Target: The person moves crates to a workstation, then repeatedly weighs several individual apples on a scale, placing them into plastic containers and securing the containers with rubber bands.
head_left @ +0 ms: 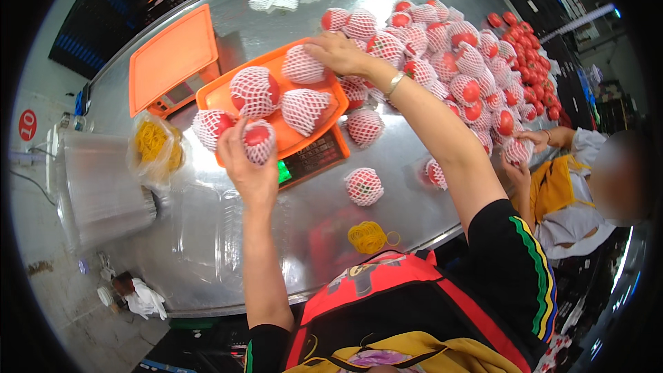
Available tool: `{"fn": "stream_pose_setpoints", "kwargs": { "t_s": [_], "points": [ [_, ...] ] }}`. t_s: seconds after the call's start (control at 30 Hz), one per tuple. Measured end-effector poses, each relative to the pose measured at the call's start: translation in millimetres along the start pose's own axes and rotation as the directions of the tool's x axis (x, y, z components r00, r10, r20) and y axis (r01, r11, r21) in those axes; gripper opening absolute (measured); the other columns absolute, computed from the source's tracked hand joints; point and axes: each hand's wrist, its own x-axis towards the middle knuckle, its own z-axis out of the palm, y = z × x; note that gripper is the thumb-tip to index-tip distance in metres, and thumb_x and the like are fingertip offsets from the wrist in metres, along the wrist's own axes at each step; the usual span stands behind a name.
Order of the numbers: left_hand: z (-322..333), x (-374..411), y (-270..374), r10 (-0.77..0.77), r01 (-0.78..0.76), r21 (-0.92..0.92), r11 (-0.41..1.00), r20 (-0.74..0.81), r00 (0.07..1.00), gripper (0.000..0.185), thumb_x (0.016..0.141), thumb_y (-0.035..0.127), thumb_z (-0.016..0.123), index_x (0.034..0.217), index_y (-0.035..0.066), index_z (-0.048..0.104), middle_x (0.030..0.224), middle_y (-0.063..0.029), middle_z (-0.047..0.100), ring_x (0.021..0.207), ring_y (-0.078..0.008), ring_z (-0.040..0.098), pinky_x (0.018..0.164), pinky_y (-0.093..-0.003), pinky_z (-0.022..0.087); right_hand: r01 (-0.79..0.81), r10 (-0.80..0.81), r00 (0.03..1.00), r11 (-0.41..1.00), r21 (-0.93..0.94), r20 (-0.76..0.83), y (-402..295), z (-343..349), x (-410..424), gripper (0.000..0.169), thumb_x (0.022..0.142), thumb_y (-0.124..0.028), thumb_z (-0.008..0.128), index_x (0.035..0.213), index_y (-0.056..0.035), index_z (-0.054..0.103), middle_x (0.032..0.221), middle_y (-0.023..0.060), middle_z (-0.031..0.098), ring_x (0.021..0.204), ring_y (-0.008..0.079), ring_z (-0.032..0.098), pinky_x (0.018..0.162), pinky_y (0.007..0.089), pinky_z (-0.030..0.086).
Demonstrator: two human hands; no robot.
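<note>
An orange plastic tray (207, 96) sits on an electronic scale (316, 161) with a lit green display. Tomatoes in white foam net sleeves lie in the tray, one of them (254, 91) at its middle. At the tray's near left corner, my left hand (248, 171) grips a netted tomato (258, 141); another netted tomato (211, 129) is just beyond its fingers. My right hand (336, 53) reaches over the far right end of the tray, its fingers on a netted tomato (302, 65). Whether it grips that tomato cannot be told. Beside the tray lies a large heap of netted tomatoes (445, 65).
A second orange scale (173, 57) stands at the far left. Near it are a bag of yellow rubber bands (155, 146) and stacked clear plastic bags (103, 186). Loose rubber bands (367, 237) lie near the front edge. Bare tomatoes (528, 57) and a co-worker's hands (523, 153) are at right.
</note>
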Motion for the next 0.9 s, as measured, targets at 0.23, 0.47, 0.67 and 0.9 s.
{"fn": "stream_pose_setpoints", "kwargs": {
  "t_s": [0.23, 0.47, 0.67, 0.9],
  "points": [
    [6.7, -6.4, -22.2, 0.198, -0.222, 0.360, 0.906, 0.104, 0.975, 0.063, 0.070, 0.007, 0.082, 0.129, 0.012, 0.059, 0.120, -0.0156, 0.047, 0.115, -0.0371, 0.046, 0.102, -0.0457, 0.038, 0.142, -0.121, 0.943, 0.989, 0.046, -0.309, -25.8, -9.6, -19.5, 0.042, 0.091, -0.034, 0.062, 0.124, -0.0086, 0.060, 0.117, 0.0166, 0.060, 0.112, 0.0360, 0.053, 0.098, 0.0462, 0.041],
    [-16.6, -21.3, -15.6, 0.168, -0.196, 0.074, 0.978, 0.282, 0.944, 0.068, 0.074, -0.001, 0.071, 0.138, 0.010, 0.050, 0.136, -0.0208, 0.046, 0.119, -0.0418, 0.045, 0.103, -0.0490, 0.036, -0.156, 0.155, 0.988, 0.955, 0.253, 0.022, -22.4, -27.2, -111.8, 0.038, 0.078, -0.011, 0.066, 0.116, -0.0091, 0.062, 0.117, 0.0182, 0.060, 0.108, 0.0344, 0.059, 0.086, 0.0401, 0.049],
    [-15.9, -3.2, -18.1, 0.107, -0.136, 0.047, 0.990, 0.390, 0.915, 0.069, 0.069, 0.001, 0.075, 0.132, 0.005, 0.046, 0.128, -0.0179, 0.051, 0.120, -0.0407, 0.045, 0.103, -0.0482, 0.036, -0.061, 0.080, 0.995, 0.967, -0.249, 0.064, -1.0, 39.7, -194.5, 0.060, 0.071, -0.009, 0.068, 0.129, -0.0169, 0.056, 0.136, 0.0160, 0.045, 0.114, 0.0398, 0.054, 0.087, 0.0431, 0.050],
    [0.9, 1.2, -20.7, 0.083, -0.079, -0.028, 0.997, 0.377, 0.922, 0.079, 0.068, 0.014, 0.084, 0.136, 0.006, 0.045, 0.132, -0.0203, 0.046, 0.120, -0.0387, 0.046, 0.102, -0.0464, 0.039, -0.290, 0.291, 0.953, 0.957, -0.028, 0.083, 6.3, 40.8, -173.7, 0.069, 0.071, -0.029, 0.079, 0.132, -0.0163, 0.050, 0.122, 0.0221, 0.047, 0.110, 0.0420, 0.056, 0.093, 0.0472, 0.050]
  ]
}}
